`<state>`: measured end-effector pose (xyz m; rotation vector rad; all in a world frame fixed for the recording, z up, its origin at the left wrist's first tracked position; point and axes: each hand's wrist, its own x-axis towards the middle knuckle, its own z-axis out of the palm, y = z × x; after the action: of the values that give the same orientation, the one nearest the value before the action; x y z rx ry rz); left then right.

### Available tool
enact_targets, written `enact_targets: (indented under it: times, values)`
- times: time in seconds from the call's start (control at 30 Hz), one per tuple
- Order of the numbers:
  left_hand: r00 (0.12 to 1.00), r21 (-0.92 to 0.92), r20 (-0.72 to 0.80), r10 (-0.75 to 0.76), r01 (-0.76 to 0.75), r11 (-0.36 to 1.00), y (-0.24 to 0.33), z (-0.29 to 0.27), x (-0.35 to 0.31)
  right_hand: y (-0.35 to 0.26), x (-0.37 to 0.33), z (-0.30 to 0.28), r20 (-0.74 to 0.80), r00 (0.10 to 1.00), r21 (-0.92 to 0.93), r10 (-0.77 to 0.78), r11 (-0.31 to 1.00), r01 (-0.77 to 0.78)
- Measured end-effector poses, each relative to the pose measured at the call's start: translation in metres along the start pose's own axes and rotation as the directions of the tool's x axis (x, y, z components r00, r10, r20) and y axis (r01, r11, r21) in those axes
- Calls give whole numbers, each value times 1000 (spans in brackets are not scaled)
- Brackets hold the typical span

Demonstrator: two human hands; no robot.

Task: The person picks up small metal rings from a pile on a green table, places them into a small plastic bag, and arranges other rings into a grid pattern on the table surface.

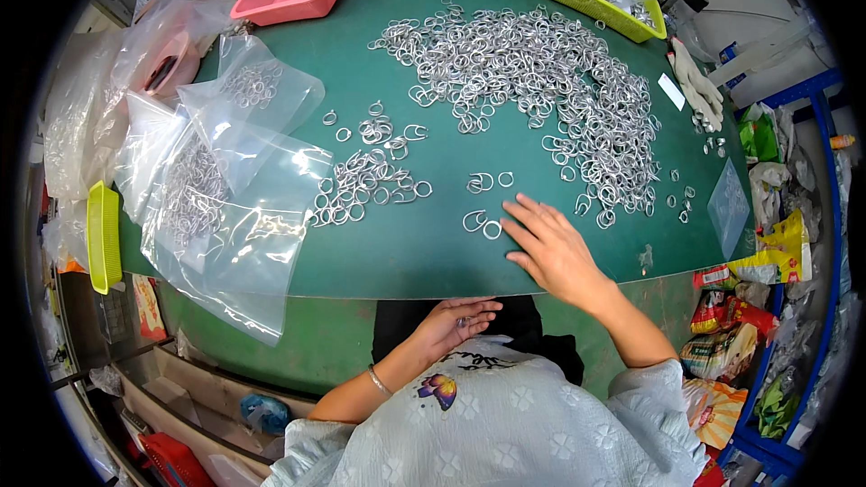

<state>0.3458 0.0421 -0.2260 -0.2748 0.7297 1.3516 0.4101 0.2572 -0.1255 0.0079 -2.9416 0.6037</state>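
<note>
My right hand (552,248) lies over the green table with its fingers spread. Its fingertips are beside a few loose silver metal rings (492,230), and nothing shows in its grasp. Below the table's front edge, my left hand (458,325) is turned palm up, fingers loosely curled. A small silver metal piece (463,321) rests in it; its exact shape is too small to make out. Left of the loose rings is a small heap of similar rings (361,185). A much larger pile of rings (532,68) spreads across the far middle and right.
Clear plastic bags (262,234), some with rings inside, cover the table's left side. A pink tray (298,4) and a yellow-green basket (595,9) stand at the back. A white glove (695,86) lies far right, near a blue shelf rack (816,216).
</note>
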Motion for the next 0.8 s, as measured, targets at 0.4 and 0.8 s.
enact_targets:
  times: [0.4, 0.8]
  values:
    - [999, 29, 43, 2, -3, 1000, 0, 5, -2, 25, 15, 11, -162, 984, -15, 77, 997, -81]
    - [990, -331, 135, -46, 89, 939, 2, 26, 5, -35, -56, 7, 87, 995, -91, -49, 994, 57]
